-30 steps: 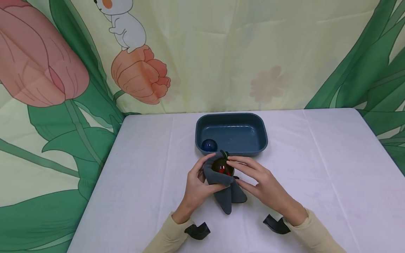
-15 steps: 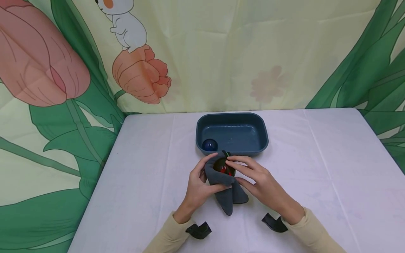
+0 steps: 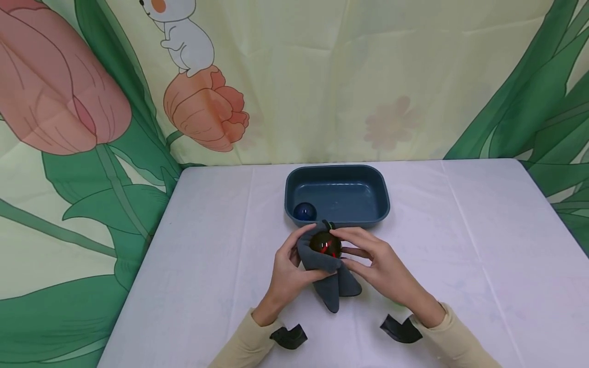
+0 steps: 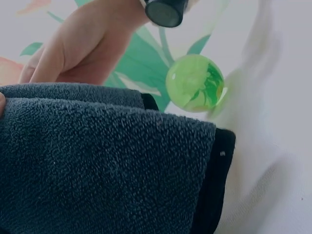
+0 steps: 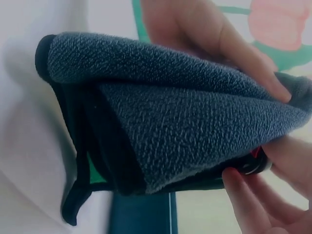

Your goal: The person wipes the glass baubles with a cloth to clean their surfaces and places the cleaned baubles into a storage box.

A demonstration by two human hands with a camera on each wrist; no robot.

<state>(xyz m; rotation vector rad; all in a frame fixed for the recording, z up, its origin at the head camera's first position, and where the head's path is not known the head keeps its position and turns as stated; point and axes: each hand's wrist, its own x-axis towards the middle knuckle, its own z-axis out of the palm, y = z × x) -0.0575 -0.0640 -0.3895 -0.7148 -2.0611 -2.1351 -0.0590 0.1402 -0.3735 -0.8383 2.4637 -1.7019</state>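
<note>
In the head view, my left hand (image 3: 289,273) grips a dark grey cloth (image 3: 325,289) from the left, thumb across its front. A glossy dark ball (image 3: 325,244) with red marks sits in the cloth's fold. My right hand (image 3: 382,260) holds the ball from the right with its fingertips. The right wrist view shows the towelling cloth (image 5: 185,126) hanging folded, and fingertips against the ball (image 5: 256,163), which the cloth mostly hides. In the left wrist view, the cloth (image 4: 107,161) covers the ball.
A blue rectangular tub (image 3: 354,197) stands just beyond my hands, with a dark blue ball (image 3: 304,211) in its near left corner. A clear green ball (image 4: 195,83) lies on the white-covered table, almost hidden under my right wrist in the head view. A printed curtain (image 3: 313,102) hangs behind.
The ball has turned in the cloth, so its red marks show differently. My right fingers have shifted on it. A sliver of the green ball now shows beneath my right wrist.
</note>
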